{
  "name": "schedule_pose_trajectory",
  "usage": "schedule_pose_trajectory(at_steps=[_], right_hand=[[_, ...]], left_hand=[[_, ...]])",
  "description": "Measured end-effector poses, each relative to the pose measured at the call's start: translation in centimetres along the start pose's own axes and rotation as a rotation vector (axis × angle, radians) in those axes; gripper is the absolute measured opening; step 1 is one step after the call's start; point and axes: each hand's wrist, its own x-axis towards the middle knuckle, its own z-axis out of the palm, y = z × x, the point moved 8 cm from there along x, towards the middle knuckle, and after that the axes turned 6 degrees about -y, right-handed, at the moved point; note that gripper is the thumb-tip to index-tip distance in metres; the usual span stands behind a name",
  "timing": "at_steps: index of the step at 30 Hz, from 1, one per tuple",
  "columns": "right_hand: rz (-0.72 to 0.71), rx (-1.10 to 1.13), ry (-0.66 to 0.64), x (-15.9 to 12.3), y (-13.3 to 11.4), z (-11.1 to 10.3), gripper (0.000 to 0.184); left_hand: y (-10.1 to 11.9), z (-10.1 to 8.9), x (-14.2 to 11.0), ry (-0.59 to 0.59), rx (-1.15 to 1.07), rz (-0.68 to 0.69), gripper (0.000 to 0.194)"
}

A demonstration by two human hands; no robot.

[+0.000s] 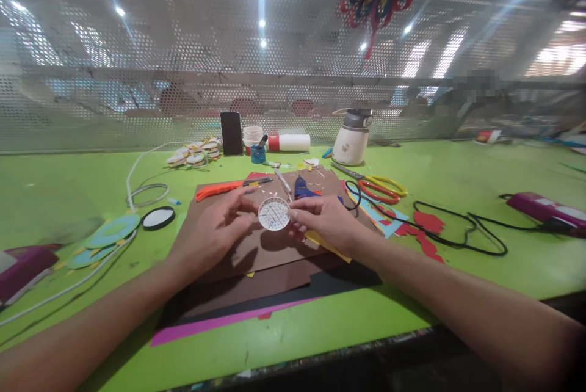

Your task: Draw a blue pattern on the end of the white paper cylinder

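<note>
Between my hands is a small round white paper disc [274, 214] with a speckled pattern and thin dark lines across it. My right hand [320, 221] pinches its right edge between thumb and fingers. My left hand [220, 224] is beside the left edge, thumb and fingers apart and curved towards the disc; it does not appear to grip it. Below them lies a brown cardboard sheet [206, 251] over darker sheets. Just beyond the hands are an orange cutter knife [220, 189], a white pen-like tool [282, 181] and a blue glue gun [302, 188], partly hidden by my right hand.
Scissors [379, 189], red paper scraps [428, 221] and a black cable [485, 251] lie to the right. Left are pale green paper rings [112, 231] and a black-rimmed disc [158, 218]. Behind stand a phone [231, 134], a blue pot [257, 154] and a white bottle [350, 140].
</note>
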Motion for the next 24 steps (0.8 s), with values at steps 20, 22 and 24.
schedule_pose_trajectory(at_steps=[20,22,24], right_hand=[[-0.008,-0.034,-0.053,0.7,0.7,-0.4,0.007],[-0.017,-0.036,-0.058,0.7,0.7,-0.4,0.005],[-0.025,-0.038,-0.062,0.7,0.8,-0.4,0.004]], left_hand=[[-1.8,2.2,0.2,-0.009,-1.064,-0.298,0.074],[-2.0,2.4,0.3,-0.024,-1.085,-0.306,0.080],[-2.0,2.6,0.3,-0.048,-1.102,-0.313,0.087]])
